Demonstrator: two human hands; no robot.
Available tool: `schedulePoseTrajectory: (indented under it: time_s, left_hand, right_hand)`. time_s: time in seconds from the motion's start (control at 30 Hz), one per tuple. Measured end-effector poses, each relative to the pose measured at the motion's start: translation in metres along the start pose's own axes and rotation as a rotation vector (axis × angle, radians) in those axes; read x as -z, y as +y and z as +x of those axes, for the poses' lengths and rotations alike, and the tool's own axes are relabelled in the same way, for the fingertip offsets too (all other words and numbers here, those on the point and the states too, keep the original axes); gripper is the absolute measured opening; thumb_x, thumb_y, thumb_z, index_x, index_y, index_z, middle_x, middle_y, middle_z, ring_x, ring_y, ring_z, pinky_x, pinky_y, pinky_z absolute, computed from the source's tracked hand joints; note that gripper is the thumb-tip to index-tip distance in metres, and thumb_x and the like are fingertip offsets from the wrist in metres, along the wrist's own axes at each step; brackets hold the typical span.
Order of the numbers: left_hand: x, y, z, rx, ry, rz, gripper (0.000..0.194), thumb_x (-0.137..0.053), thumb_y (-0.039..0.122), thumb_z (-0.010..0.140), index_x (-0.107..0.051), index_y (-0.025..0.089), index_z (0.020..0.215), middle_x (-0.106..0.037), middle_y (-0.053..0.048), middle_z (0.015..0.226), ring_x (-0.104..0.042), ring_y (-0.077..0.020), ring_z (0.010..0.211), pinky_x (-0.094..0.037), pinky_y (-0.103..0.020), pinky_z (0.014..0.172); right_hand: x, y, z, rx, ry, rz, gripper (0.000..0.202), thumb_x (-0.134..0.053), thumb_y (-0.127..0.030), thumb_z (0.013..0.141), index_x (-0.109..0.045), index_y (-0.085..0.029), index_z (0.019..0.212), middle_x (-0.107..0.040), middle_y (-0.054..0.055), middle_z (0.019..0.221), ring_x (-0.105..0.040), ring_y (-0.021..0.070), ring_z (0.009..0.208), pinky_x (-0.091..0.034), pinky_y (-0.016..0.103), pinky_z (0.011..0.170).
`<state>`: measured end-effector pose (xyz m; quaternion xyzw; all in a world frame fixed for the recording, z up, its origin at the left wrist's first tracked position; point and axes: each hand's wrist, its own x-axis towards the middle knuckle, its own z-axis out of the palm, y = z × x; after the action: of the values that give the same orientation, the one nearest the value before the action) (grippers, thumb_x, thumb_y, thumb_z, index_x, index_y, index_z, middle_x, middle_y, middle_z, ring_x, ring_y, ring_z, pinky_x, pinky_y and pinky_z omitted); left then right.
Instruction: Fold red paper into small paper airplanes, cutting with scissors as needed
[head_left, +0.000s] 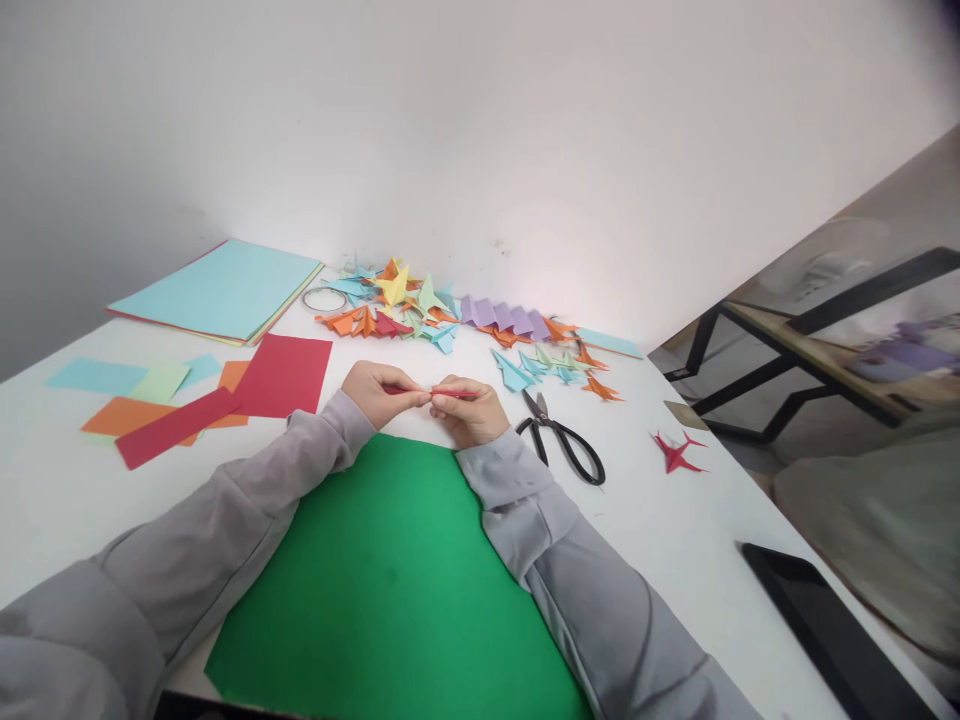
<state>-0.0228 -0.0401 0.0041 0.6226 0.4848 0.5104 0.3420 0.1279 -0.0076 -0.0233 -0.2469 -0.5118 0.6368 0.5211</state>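
My left hand (382, 393) and my right hand (469, 410) meet fingertip to fingertip above the far edge of a green sheet (382, 570). Between them they pinch a narrow folded piece of red paper (459, 394), mostly hidden by the fingers. Both hands are closed on it. To the left lie a red paper sheet (285, 375) and a red paper strip (176, 428). Scissors with black handles (570, 440) rest just right of my right hand, blades partly apart. Farther right sits a red folded paper figure (675, 453) with pointed tips.
Many-coloured folded paper figures (394, 287) and a purple pleated paper (506, 318) line the wall. A stack of coloured sheets (217, 290) and a wire coil (324, 299) lie at the back left. A black flat device (817, 620) lies near the right edge.
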Motion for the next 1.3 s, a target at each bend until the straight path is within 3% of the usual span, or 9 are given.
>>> schedulePoseTrajectory:
  time_s: [0.23,0.57,0.8,0.9,1.0,1.13,1.3]
  left_hand:
    - [0.001,-0.013,0.006,0.092,-0.047,-0.230,0.017,-0.074,0.028,0.053,-0.068,0.013,0.060,-0.065,-0.002,0.053,-0.056,-0.0097,0.046,-0.047,-0.022,0.048]
    - [0.004,0.000,0.005,0.298,0.024,-0.402,0.029,-0.079,0.031,0.045,-0.063,0.010,0.057,-0.066,-0.004,0.057,-0.066,-0.0181,0.058,-0.053,-0.027,0.053]
    - [0.005,0.001,0.004,0.363,0.006,-0.396,0.035,-0.078,0.037,0.047,-0.064,0.009,0.063,-0.066,-0.005,0.054,-0.065,-0.0183,0.052,-0.050,-0.024,0.043]
    - [0.005,-0.005,0.006,0.349,0.013,-0.362,0.034,-0.077,0.038,0.049,-0.064,0.010,0.064,-0.065,-0.005,0.054,-0.064,-0.0179,0.051,-0.051,-0.025,0.044]
    - [0.003,-0.012,0.006,0.263,0.060,-0.269,0.033,-0.078,0.034,0.049,-0.067,0.011,0.069,-0.069,-0.006,0.064,-0.066,-0.0171,0.062,-0.055,-0.028,0.059]
    - [-0.001,-0.011,0.003,0.163,-0.028,-0.177,0.032,-0.078,0.027,0.046,-0.070,0.013,0.074,-0.071,-0.006,0.076,-0.066,-0.0186,0.074,-0.054,-0.030,0.072]
    - [-0.005,-0.004,-0.001,0.138,-0.014,-0.071,0.008,-0.073,0.018,0.052,-0.069,0.015,0.058,-0.068,-0.003,0.058,-0.064,-0.0157,0.059,-0.052,-0.026,0.060]
  right_hand:
    - [0.001,-0.002,0.000,-0.015,0.043,0.069,0.018,-0.081,-0.021,0.044,-0.069,-0.024,0.058,-0.056,-0.005,0.053,-0.049,0.0067,0.043,-0.040,0.024,0.044]
    - [-0.003,-0.003,-0.001,-0.063,0.097,0.098,0.020,-0.081,-0.021,0.042,-0.069,-0.023,0.058,-0.054,-0.006,0.051,-0.046,0.0061,0.042,-0.040,0.024,0.042]
    - [-0.002,-0.005,0.000,-0.151,0.164,0.183,0.020,-0.081,-0.020,0.043,-0.068,-0.021,0.058,-0.053,-0.006,0.044,-0.043,0.0047,0.040,-0.040,0.023,0.043]
    - [-0.001,-0.005,0.001,-0.158,0.195,0.169,0.020,-0.081,-0.020,0.041,-0.068,-0.020,0.057,-0.056,-0.005,0.044,-0.042,0.0046,0.038,-0.038,0.023,0.042]
    - [-0.002,-0.003,0.001,-0.131,0.195,0.098,0.020,-0.081,-0.021,0.041,-0.068,-0.020,0.056,-0.057,-0.005,0.045,-0.043,0.0055,0.038,-0.037,0.024,0.041]
    - [0.000,0.002,0.000,-0.046,0.081,-0.039,0.016,-0.080,-0.022,0.045,-0.070,-0.021,0.057,-0.056,-0.005,0.046,-0.045,0.0068,0.041,-0.037,0.025,0.044]
    - [0.004,0.007,0.001,0.003,-0.015,-0.132,0.015,-0.079,-0.023,0.049,-0.071,-0.022,0.063,-0.061,-0.002,0.055,-0.052,0.0101,0.050,-0.040,0.026,0.050]
